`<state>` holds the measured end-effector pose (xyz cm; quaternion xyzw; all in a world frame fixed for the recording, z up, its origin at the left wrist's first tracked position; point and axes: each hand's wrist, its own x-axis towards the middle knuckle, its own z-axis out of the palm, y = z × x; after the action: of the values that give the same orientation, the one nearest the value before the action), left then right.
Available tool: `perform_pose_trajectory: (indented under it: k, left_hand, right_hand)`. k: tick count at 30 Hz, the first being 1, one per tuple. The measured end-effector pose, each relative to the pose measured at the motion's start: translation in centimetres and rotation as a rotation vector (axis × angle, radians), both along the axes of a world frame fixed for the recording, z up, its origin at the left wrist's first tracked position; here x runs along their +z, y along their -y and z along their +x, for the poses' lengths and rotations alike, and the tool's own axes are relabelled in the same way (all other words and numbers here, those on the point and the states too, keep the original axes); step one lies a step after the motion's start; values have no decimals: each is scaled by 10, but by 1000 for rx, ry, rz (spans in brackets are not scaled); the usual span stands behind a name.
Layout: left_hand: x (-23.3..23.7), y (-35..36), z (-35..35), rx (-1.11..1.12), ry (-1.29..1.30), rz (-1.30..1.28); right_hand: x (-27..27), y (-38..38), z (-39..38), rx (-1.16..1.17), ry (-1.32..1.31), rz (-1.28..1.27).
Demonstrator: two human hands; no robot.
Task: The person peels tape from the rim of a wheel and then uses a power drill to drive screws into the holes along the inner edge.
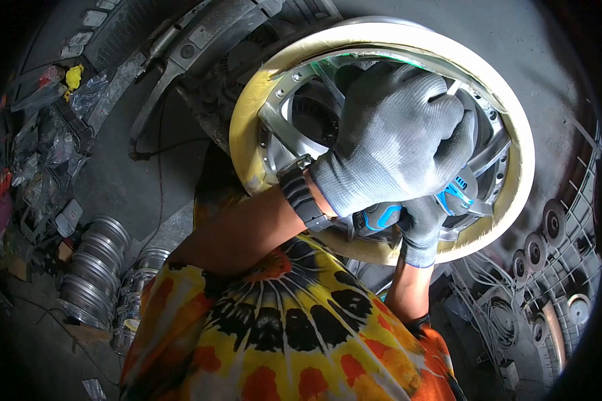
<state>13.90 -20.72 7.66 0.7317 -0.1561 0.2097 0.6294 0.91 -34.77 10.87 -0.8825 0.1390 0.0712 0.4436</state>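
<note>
A silver spoked wheel rim [291, 137] is before me, its outer edge wrapped in pale yellow tape [515, 127]. My right hand [421, 224], in a grey glove, grips a blue-and-black power tool [381, 217] over the lower part of the wheel. More of the tool's blue casing shows to the right of that hand. Above it, my left hand [401, 134], gloved and with a black watch [301, 197] on the wrist, reaches across the wheel with its fingers curled. What lies under those fingers is hidden, as is the tool's working end.
Stacked metal rings or rims [97, 267] stand on the floor at lower left. Plastic bags and scraps [53, 144] lie at far left. A metal machine arm [194, 50] stands behind the wheel. At right, a wire rack [575, 260] holds several round discs, with coiled cable nearby.
</note>
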Motion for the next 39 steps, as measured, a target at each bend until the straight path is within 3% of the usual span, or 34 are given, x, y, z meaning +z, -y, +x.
perform_pose_trajectory:
  k: [4, 10, 12, 13, 15, 18, 22, 24, 27, 29, 31, 32, 34, 38, 39]
  left_hand:
    - [-7, 2, 1, -35, 7, -42]
    - [-18, 2, -2, -93, -30, -50]
    - [-17, -3, -2, -111, -26, -25]
    - [-15, -5, -2, -128, -22, 2]
    - [-10, -3, -1, -91, -12, -37]
    - [-2, -1, -3, -44, -10, -42]
    - [2, -2, -7, -47, -72, 87]
    - [0, -3, -8, -47, -73, 88]
    - [-2, -4, -9, -45, -44, 81]
    - [4, -7, -9, -86, -52, 57]
    - [3, -3, -8, -99, -63, 48]
    - [2, -2, -8, -112, -79, 42]
    - [3, -2, -8, -106, -91, 53]
    - [-1, 2, -3, -40, -24, -76]
    - [-2, 3, -2, -40, -23, -75]
  right_hand:
    - [-6, 6, -7, -66, -43, 37]
    - [-28, 24, -27, 241, -65, -146]
    - [-19, 7, -17, 417, 227, -393]
    - [-14, -1, -13, 420, 229, -393]
    - [-5, -13, -8, -10, -20, -24]
    - [-50, 34, -43, 123, -83, -98]
    - [-38, 34, -37, 74, -119, -50]
    - [-31, 39, -35, -33, -230, 133]
    - [-15, 16, -26, -67, -310, 73]
    - [-30, 23, -34, 33, -352, 69]
    - [-18, 23, -34, -189, -375, 194]
    - [-27, 28, -40, -190, -376, 193]
    - [-50, 38, -52, 72, -214, -8]
    - [-26, 30, -33, 177, -199, -137]
    - [-11, 20, -20, 227, -73, -170]
